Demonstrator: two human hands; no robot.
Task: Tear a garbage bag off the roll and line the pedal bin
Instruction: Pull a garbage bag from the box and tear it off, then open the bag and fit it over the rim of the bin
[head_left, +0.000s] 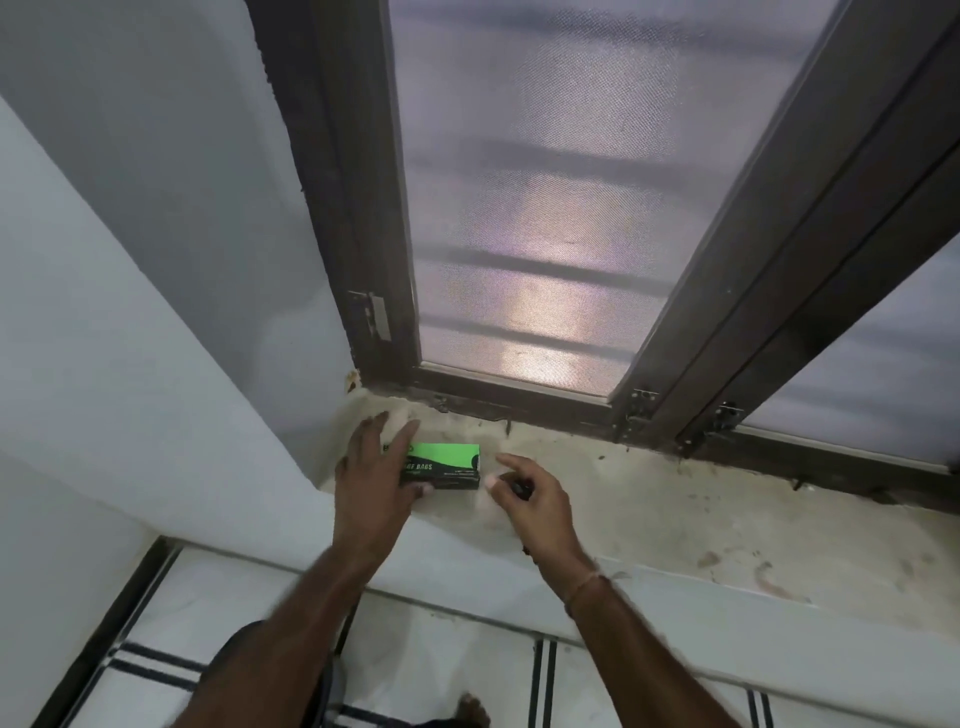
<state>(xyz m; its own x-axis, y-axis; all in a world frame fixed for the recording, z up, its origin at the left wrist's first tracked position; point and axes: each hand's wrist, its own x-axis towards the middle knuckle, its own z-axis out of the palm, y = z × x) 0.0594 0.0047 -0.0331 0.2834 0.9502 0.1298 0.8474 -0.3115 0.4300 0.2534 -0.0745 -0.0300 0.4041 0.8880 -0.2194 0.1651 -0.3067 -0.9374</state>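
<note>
Here, left hand (375, 470) grip grasping bag box (447, 465), right hand (530, 493) beside, released.

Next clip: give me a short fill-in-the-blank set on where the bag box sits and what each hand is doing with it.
1. The garbage bag box lies on the window ____.
2. The ____ hand rests on the box, fingers spread over its end.
3. The right hand is beside the box and does not ____ it.
4. The top of the box is black and ____.

Missing words: sill; left; touch; green
</note>
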